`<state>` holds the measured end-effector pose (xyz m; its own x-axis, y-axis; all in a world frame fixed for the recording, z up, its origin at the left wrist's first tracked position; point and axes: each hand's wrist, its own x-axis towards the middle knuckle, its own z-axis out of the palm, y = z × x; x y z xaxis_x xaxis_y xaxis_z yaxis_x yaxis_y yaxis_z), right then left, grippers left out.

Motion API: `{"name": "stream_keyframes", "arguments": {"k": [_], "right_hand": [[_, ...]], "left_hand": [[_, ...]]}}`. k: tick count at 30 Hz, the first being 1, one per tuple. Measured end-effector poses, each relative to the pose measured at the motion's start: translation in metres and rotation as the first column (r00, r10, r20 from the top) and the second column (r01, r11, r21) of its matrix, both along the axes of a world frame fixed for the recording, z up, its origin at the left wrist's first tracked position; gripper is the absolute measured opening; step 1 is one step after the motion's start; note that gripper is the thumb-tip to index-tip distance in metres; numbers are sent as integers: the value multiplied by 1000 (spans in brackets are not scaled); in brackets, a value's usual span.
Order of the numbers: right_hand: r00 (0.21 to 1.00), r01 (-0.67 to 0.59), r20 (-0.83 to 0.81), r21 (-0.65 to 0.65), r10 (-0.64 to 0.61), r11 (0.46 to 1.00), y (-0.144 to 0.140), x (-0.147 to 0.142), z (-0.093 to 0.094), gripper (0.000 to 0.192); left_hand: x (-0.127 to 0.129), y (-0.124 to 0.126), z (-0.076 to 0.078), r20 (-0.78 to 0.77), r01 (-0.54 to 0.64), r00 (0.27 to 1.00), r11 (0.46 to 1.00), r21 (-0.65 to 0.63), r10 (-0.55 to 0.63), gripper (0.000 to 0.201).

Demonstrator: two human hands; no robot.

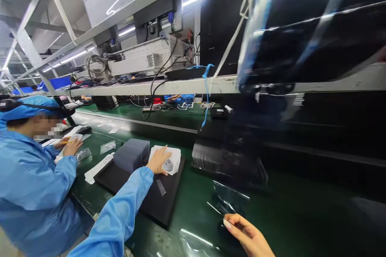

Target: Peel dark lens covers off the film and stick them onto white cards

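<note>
In the head view I see my left hand [158,160] at lower centre of the frame, reaching out of a blue sleeve [120,213] and lying flat, fingers spread and released, on top of a stack of white pads [175,156]; a small round grey disc [168,165] sits on that stack just beside my thumb, and I cannot tell whether the thumb touches it. The stack rests at the far corner of a black mat [157,204] on the green desk [286,217], and a block of dark grey sheets [132,154] stands on the same mat just to the left of the pads. A short grey strip [161,187] lies on the mat nearer to me. My right hand [249,237] is at the bottom edge, right of centre, with the fingertips pinched in a closed grip on the lower edge of a clear plastic film [229,200], which rises, blurred, up toward a large dark panel [304,28] filling the upper right of the frame. Behind the film, a row of thin black plates [211,158] stands near the middle of the frame. At the left, a co-worker in a blue coat [30,192] and blue cap sits at the same desk, a hand [71,146] resting among small clear trays [83,154]. In the upper middle, a white equipment box [141,60] with cables sits on a shelf [181,86].
</note>
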<state>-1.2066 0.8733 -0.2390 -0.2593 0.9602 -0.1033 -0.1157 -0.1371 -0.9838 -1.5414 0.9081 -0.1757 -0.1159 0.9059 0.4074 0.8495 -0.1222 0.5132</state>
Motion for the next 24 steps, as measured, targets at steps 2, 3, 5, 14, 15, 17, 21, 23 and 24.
{"name": "stream_keyframes", "arguments": {"k": [2,3,5,14,15,17,21,23,24], "right_hand": [[999,9,-33,-20,-9,1000,0,-3,1,47],[999,9,-44,-27,-10,1000,0,-4,1,48],[999,2,-53,-41,-4,999,0,-3,0,48],[971,10,-237,-127,-40,992,2,0,11,37],[968,25,-245,-125,-56,992,3,0,12,37],[963,63,-253,-120,-92,991,4,1,14,38],[942,176,-272,-100,-197,979,4,5,17,42],[931,223,-277,-88,-239,971,4,6,18,43],[927,241,-277,-84,-255,967,3,6,19,42]], "left_hand": [[-4,2,1,9,17,1000,1000,18,-17,28],[-5,3,2,20,23,1000,999,27,-23,26],[-6,6,5,50,28,998,998,48,-30,25],[32,-10,22,411,-176,905,976,126,110,24],[45,-16,22,469,-192,875,974,117,117,26],[76,-28,20,563,-173,820,982,73,103,33],[139,-45,3,763,80,645,990,-119,40,47],[162,-47,-9,851,197,524,966,-168,41,50],[170,-47,-16,875,222,482,961,-167,41,49]]}}
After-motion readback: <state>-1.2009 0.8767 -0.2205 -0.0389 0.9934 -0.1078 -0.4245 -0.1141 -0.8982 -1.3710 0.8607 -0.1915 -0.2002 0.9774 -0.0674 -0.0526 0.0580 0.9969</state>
